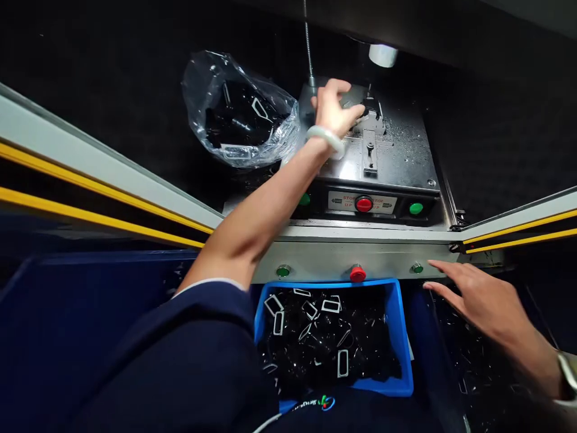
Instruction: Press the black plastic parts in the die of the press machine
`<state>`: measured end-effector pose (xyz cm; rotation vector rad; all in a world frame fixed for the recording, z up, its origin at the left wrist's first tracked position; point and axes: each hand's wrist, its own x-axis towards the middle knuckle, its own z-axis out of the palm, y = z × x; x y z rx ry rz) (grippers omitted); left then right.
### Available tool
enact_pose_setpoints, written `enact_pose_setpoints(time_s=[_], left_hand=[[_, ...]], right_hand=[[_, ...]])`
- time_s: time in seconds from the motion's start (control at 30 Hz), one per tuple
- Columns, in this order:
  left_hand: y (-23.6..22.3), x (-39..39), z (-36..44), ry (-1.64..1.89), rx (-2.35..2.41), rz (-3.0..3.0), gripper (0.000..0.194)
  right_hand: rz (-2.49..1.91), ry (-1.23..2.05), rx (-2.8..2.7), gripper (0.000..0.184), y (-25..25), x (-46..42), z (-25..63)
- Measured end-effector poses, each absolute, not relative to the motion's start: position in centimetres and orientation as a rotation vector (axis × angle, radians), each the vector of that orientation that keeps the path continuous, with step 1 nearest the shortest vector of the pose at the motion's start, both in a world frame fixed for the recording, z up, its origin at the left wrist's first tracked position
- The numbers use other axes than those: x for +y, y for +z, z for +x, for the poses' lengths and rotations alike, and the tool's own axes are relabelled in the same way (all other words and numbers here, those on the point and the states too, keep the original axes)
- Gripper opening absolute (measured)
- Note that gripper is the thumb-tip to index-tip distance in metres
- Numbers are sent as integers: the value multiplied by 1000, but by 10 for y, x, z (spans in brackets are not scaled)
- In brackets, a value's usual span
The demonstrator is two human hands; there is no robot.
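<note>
Reaching past the blue bin (395, 325) of rectangular frames (331, 305), right hand (478, 297) hovers by the press edge (360, 252), fingers (444, 290) spread; left hand (336, 111) curls over the press fixture (372, 126), any pinch hidden, so placement needs care. Plastic bag (238, 114) lies beyond.

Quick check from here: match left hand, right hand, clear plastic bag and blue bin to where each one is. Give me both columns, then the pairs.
Things: 1 left hand; 2 right hand; 3 clear plastic bag; 4 blue bin.
Places: A left of the machine in view; B below the front rail, holding rectangular frames; C on the steel top plate; D open, right of the bin.
Pairs: 1C, 2D, 3A, 4B.
</note>
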<state>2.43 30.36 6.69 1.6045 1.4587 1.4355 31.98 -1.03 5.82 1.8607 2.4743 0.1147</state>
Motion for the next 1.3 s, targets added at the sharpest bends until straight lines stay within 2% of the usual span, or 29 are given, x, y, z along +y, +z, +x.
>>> enact_pose_setpoints(time_s=[0.07,0.13,0.17,0.27,0.33,0.43,0.5,0.67,0.8,0.87,0.93,1.03,1.17,1.3], left_hand=[[53,244,2,1437,1504,1669,29],[32,174,-26,1390,1483,1753,10],[21,139,-41,1361,1465,1787,9],[-15,56,-83,1196,1545,1807,16],[-38,29,-106,988,1612,1841,20],[-64,23,-129,673,1661,1970,38],[-73,28,-135,547,1693,2024,44],[-79,28,-124,537,1865,1982,37],[-72,8,-109,699,1931,1924,39],[-64,-8,-102,721,1866,1963,30],[-56,-25,-96,577,1719,2091,19],[-51,-46,-88,217,1503,2280,17],[-53,-53,-81,-74,1432,2369,32],[-51,-49,-78,-286,1446,2384,41]], right_hand=[[1867,4,2471,33,38,-4,309],[1907,-54,2433,25,18,7,304],[1929,-74,2411,22,9,11,304],[1946,-165,2390,18,-13,20,312],[1926,-234,2407,19,-20,22,320],[1911,-282,2426,20,-25,23,327],[1924,-275,2429,19,-27,24,326],[2046,-160,2422,21,-36,24,320],[2084,-145,2430,20,-39,16,319],[2084,-100,2431,21,-38,8,316],[2085,-65,2457,24,-37,-3,308],[2055,-182,2526,26,-41,-24,288],[1695,-581,2470,28,-65,-47,254],[1491,-603,2324,36,-95,-51,224]])
